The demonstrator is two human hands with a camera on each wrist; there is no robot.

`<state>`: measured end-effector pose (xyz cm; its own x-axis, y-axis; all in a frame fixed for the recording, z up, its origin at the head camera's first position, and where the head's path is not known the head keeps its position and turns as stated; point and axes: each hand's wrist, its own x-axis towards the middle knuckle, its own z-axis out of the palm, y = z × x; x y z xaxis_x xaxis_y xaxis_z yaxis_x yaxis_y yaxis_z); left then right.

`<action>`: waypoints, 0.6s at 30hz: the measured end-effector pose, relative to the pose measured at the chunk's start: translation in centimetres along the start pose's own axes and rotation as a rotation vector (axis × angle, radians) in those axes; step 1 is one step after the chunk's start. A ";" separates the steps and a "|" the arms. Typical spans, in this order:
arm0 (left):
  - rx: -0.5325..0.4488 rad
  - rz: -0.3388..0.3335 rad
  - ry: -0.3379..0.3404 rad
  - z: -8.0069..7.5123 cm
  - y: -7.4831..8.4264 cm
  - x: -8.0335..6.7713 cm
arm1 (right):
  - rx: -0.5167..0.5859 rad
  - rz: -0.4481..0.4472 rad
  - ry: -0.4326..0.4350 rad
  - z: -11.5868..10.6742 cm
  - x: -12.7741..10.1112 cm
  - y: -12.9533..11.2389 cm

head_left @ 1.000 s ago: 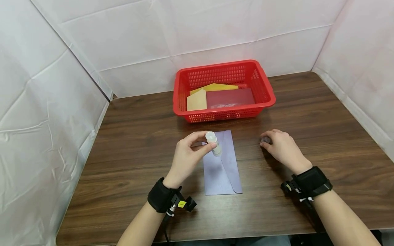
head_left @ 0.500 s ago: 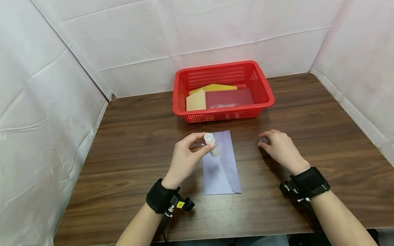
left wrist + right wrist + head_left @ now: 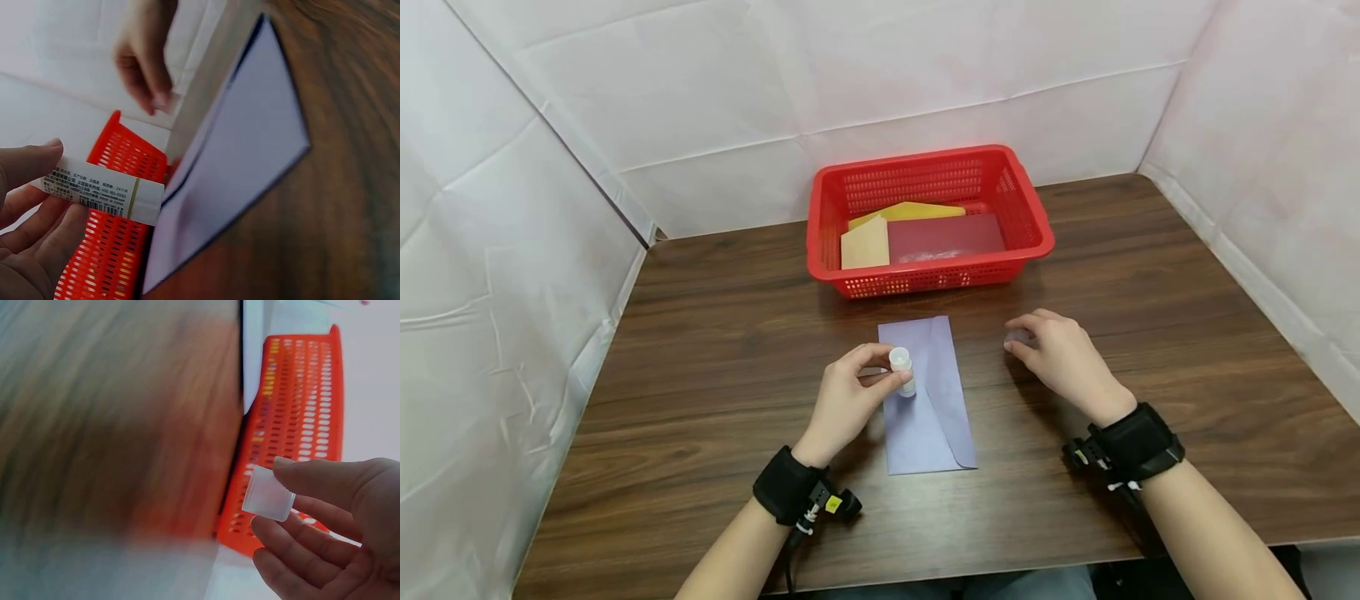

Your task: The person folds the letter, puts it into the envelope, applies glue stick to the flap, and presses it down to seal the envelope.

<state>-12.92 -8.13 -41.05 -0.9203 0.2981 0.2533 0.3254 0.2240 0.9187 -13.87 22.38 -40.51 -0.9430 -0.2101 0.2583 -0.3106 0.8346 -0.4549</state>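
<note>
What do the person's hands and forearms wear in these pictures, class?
Both forearms are bare, with no sleeves. Each wrist carries a wide black band: the left band has a small black device with a yellow mark and a white cord; the right band has a similar black device with white cord.

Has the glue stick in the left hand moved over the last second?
Yes. The glue stick has come down the envelope, away from its top edge and the basket.

Bare forearms, 2 black wrist straps (image 3: pixel 784 493) with small cameras
</note>
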 end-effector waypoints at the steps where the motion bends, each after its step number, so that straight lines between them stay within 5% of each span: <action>1: 0.007 0.001 -0.004 0.0 -0.2 -0.1 | 0.013 -0.009 0.003 0.0 0.1 -0.3; 11: 0.005 0.008 -0.020 0.4 -1.7 -0.1 | 0.210 -0.137 0.065 -1.1 0.8 -5.4; 18: 0.022 0.008 -0.071 0.6 -2.1 -0.1 | 0.253 -0.340 0.061 -0.8 1.4 -8.8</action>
<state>-13.43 -8.06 -43.21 -0.9002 0.3648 0.2380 0.3383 0.2415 0.9095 -12.38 15.11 -35.44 -0.7752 -0.4152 0.4761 -0.6296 0.5699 -0.5281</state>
